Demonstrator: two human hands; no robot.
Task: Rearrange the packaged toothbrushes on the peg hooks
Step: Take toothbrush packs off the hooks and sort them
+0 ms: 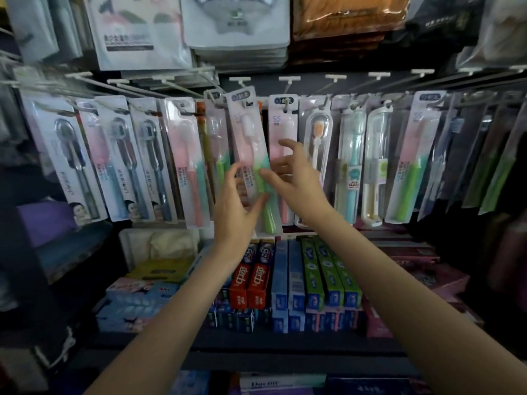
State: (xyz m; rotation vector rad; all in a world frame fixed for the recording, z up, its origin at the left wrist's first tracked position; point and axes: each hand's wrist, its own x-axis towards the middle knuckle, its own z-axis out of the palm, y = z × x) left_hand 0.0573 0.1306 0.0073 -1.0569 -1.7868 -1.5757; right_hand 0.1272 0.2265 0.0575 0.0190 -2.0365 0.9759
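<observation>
Hanging on peg hooks (288, 78) above toothpaste boxes (296, 280), toothbrush pkg (251, 149) betw. both hands, fingers spread.

Your left hand (235, 201) and right hand (293, 178) cover the lower print of the pink-green toothbrush pack (251, 143); the far-right packs (490, 155) blur, and the frame's top edge crops the upper packets (236, 21).

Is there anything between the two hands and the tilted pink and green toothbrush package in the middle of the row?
Nothing visible does. The left hand and right hand are already at the tilted toothbrush package, one on each side of its lower half, and its top is at the peg hook.
</observation>
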